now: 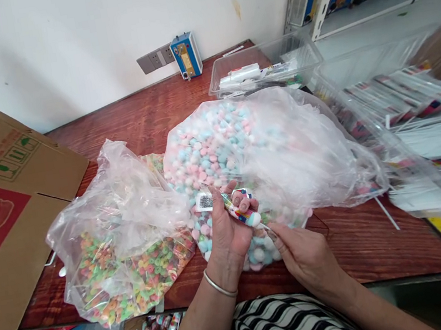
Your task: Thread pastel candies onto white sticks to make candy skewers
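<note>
Small multicoloured shiny plastic packet (237, 211), just below frame centre: the left hand (230, 228) holds it in curled fingers; the right hand (308, 249) pinches its thin white stick (265, 227). Seating the stick seems in hand, calling next for steady pinching.

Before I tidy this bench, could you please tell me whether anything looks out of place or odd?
A lone white stick lies aslant on the wooden table, beside the bag of pastel pieces; it looks stray. The wall also bears a brownish stain above the clear tray.
</note>
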`<move>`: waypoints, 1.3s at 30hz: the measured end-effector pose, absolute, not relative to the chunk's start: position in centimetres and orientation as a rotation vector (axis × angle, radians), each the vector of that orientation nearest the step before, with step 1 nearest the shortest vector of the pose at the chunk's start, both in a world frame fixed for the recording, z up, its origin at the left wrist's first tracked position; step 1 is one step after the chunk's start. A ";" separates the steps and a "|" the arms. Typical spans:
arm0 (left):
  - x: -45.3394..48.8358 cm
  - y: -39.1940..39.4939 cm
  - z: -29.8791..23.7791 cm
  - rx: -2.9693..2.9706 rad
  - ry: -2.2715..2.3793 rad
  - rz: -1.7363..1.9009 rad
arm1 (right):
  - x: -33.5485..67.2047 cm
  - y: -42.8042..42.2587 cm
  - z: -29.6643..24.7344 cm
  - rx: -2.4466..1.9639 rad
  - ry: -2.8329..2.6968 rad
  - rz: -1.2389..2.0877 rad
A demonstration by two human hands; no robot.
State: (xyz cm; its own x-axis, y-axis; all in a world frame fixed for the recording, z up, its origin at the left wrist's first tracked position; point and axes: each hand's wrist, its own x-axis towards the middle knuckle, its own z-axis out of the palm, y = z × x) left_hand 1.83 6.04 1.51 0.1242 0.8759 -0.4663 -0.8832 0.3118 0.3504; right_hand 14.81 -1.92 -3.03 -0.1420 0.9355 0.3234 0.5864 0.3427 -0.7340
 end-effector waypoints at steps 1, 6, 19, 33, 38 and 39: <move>2.0 5.9 1.5 -0.013 0.665 1.280 | 14.7 -2.0 -2.9 -1.339 -1.790 0.719; 3.9 4.5 0.7 0.166 0.751 1.295 | 13.6 -1.8 -2.1 -1.393 -1.489 1.092; 4.0 3.4 -0.4 0.297 0.837 1.191 | 13.6 -1.7 -3.4 -1.414 -1.642 0.933; 4.6 1.6 -0.2 0.460 0.950 1.164 | 13.0 0.1 -3.4 -1.320 -1.436 0.973; 3.0 2.7 1.2 0.334 0.882 1.354 | 13.4 0.2 -3.6 -1.315 -1.553 0.865; 2.7 3.0 1.3 0.341 0.890 1.360 | 13.4 0.1 -3.6 -1.312 -1.570 0.862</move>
State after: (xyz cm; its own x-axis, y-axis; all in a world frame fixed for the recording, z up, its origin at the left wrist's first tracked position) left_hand 2.74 2.96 1.28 -0.0438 0.9356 -0.3504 -0.6954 0.2233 0.6831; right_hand 13.35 0.13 -3.62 -0.0445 0.9799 0.1946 0.3616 0.1974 -0.9112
